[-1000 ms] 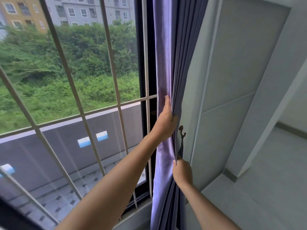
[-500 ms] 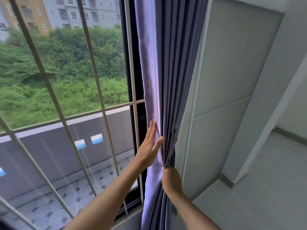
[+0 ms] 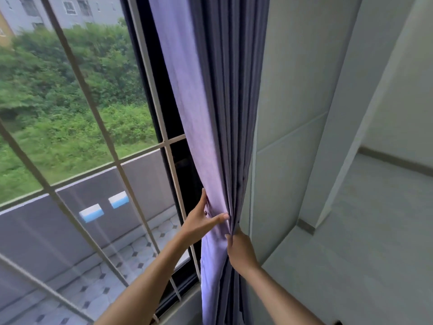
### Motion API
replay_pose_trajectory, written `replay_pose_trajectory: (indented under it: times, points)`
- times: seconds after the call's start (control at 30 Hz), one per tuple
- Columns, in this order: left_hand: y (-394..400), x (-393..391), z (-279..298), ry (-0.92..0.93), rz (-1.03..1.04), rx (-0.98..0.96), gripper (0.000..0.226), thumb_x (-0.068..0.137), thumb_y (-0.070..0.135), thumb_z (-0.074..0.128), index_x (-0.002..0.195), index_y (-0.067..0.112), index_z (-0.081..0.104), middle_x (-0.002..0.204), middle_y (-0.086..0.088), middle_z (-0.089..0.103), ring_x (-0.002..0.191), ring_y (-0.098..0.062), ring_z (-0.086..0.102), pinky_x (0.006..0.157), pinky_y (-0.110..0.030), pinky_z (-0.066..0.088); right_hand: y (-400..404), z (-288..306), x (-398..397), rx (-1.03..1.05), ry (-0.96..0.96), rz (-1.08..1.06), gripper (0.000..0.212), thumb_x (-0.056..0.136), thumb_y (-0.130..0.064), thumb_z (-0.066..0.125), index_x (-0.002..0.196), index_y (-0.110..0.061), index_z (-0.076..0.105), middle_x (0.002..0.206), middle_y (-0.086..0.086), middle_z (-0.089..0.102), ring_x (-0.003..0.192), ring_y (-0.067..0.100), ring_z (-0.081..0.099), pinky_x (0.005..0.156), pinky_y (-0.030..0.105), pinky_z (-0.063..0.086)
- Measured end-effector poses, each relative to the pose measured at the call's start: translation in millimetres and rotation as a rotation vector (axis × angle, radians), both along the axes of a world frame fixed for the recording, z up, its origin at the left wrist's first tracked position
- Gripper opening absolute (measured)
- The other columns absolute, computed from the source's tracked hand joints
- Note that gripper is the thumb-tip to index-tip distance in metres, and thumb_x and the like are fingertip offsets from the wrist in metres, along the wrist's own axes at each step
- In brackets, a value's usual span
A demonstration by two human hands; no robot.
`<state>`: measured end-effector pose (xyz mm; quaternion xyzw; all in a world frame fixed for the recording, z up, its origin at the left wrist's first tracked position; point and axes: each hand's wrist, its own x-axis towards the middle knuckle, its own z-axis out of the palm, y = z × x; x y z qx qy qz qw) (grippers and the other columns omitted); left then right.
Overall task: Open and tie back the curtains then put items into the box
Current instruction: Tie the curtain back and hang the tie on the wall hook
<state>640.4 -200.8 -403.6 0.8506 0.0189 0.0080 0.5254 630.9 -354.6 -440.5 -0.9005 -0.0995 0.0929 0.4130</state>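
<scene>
Since a second ago the left hand (image 3: 203, 222) has slid down the curtain (image 3: 218, 127) and uncurled: it was wrapped over the gathered edge higher up, and its fingers (image 3: 202, 201) are straight along the pale window-side face of the cloth, thumb stretched across toward the folds. Below and just to the right of it, the right hand (image 3: 240, 250) keeps its grip on the bunched pleats, fingers curled round them from the wall side; the dark hook that showed beside it earlier is out of sight. Both hands lie close together with only cloth between them. Purple and gathered, the curtain hangs in a narrow column at the right end of the window (image 3: 77, 127), against the pale wall (image 3: 295, 95), and metal bars (image 3: 112, 146) cross the glass
</scene>
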Motion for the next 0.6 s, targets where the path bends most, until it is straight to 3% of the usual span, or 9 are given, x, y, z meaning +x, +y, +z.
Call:
replay_pose_trajectory:
  times: [0.1, 0.17, 0.23, 0.4, 0.47, 0.6]
  points:
    - [-5, 7, 12, -0.015, -0.039, -0.075, 0.093, 0.07, 0.047, 0.081, 0.146, 0.025, 0.032, 0.132, 0.016, 0.056, 0.118, 0.005, 0.054, 0.095, -0.016, 0.047, 4, 3, 8, -0.255, 0.045, 0.019, 0.043, 0.1, -0.027, 0.04, 0.136, -0.005, 0.043, 0.12, 0.01, 0.063, 0.105, 0.026, 0.062, 0.082, 0.03, 0.048]
    - [-9, 9, 19, -0.002, -0.042, -0.111, 0.076, 0.072, 0.038, 0.081, 0.136, 0.021, 0.044, 0.12, 0.014, 0.063, 0.108, 0.004, 0.06, 0.087, -0.014, 0.05, 10, 6, 11, -0.444, 0.016, 0.008, 0.044, 0.099, -0.024, 0.04, 0.14, -0.008, 0.038, 0.123, 0.008, 0.062, 0.111, 0.026, 0.06, 0.091, 0.035, 0.045]
    - [-9, 11, 25, 0.024, -0.086, -0.127, 0.063, 0.074, 0.034, 0.081, 0.127, 0.018, 0.052, 0.112, 0.008, 0.068, 0.102, -0.001, 0.064, 0.083, -0.018, 0.051, 18, 5, 13, -0.466, 0.024, -0.028, 0.043, 0.098, -0.021, 0.038, 0.14, -0.01, 0.038, 0.122, 0.007, 0.062, 0.111, 0.025, 0.06, 0.094, 0.038, 0.043]
    - [-8, 16, 39, 0.125, -0.178, -0.156, 0.025, 0.083, 0.018, 0.072, 0.106, 0.014, 0.063, 0.09, 0.006, 0.074, 0.086, -0.001, 0.069, 0.07, -0.01, 0.05, 27, 9, 23, -0.573, 0.033, -0.1, 0.046, 0.099, -0.019, 0.039, 0.143, -0.011, 0.034, 0.128, 0.007, 0.06, 0.116, 0.026, 0.058, 0.097, 0.04, 0.041]
    - [-5, 19, 42, 0.186, -0.22, -0.201, 0.025, 0.082, 0.016, 0.072, 0.105, 0.008, 0.064, 0.093, -0.003, 0.075, 0.092, -0.015, 0.071, 0.077, -0.02, 0.054, 29, 10, 26, -0.618, 0.037, -0.063, 0.045, 0.098, -0.019, 0.041, 0.142, -0.01, 0.035, 0.128, 0.008, 0.059, 0.116, 0.026, 0.058, 0.096, 0.039, 0.042]
    - [0, 32, 43, 0.301, -0.264, -0.275, 0.052, 0.074, 0.024, 0.081, 0.115, 0.001, 0.06, 0.108, -0.016, 0.07, 0.106, -0.03, 0.066, 0.092, -0.035, 0.053, 33, 10, 36, -0.681, 0.057, -0.036, 0.044, 0.097, -0.021, 0.045, 0.139, -0.012, 0.041, 0.126, 0.008, 0.061, 0.112, 0.026, 0.06, 0.093, 0.039, 0.045]
